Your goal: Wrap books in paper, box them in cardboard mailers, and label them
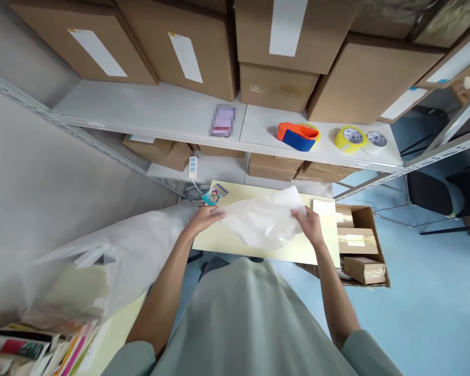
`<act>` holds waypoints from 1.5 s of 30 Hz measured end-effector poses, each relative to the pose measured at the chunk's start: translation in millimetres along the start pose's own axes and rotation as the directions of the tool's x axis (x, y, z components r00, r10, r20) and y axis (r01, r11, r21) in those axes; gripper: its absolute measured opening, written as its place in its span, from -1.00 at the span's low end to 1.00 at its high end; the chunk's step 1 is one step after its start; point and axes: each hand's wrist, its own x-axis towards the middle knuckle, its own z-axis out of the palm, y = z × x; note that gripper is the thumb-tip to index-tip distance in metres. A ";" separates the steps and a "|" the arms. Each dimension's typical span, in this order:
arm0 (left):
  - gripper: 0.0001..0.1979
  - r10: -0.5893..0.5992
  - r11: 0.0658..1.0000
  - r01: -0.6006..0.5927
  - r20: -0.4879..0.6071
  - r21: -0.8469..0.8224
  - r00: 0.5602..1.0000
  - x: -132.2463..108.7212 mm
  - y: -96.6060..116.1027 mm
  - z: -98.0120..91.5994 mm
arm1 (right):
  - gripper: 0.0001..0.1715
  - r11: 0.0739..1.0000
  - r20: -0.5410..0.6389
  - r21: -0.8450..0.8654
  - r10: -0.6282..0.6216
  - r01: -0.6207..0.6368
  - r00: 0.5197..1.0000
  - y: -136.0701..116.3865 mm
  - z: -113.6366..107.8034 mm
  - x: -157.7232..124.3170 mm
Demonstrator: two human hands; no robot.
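Observation:
A sheet of thin white paper (264,219) lies over a small pale yellow table (223,240). My left hand (204,216) grips its left edge with closed fingers. At the sheet's right edge my right hand (310,223) pinches it the same way. A small colourful card (215,194) rests on the table's far left corner, just beyond my left hand. A white slip (324,207) lies at the table's far right corner.
An open cardboard box (370,216) with taped parcels (357,240) stands right of the table. The shelf behind holds an orange and blue tape dispenser (296,137), yellow tape (350,138), another tape roll (376,139) and large cartons (196,47). White wrapping (113,250) and books (35,344) lie at left.

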 end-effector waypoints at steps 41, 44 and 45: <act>-0.31 -0.210 0.879 0.204 0.032 -0.430 0.977 71.6 -52.3 176.3 | -0.65 0.984 0.301 -0.179 0.035 0.021 0.953 139.5 146.1 12.6; -0.25 -0.179 0.895 0.171 0.020 -0.411 0.984 69.7 -48.6 179.8 | -0.69 0.993 0.262 -0.082 0.106 -0.087 0.959 138.3 156.2 15.8; -0.24 -0.169 0.902 0.145 -0.022 -0.407 0.985 68.7 -49.0 180.5 | -0.63 0.993 0.251 -0.027 0.121 -0.118 0.960 138.1 156.1 16.7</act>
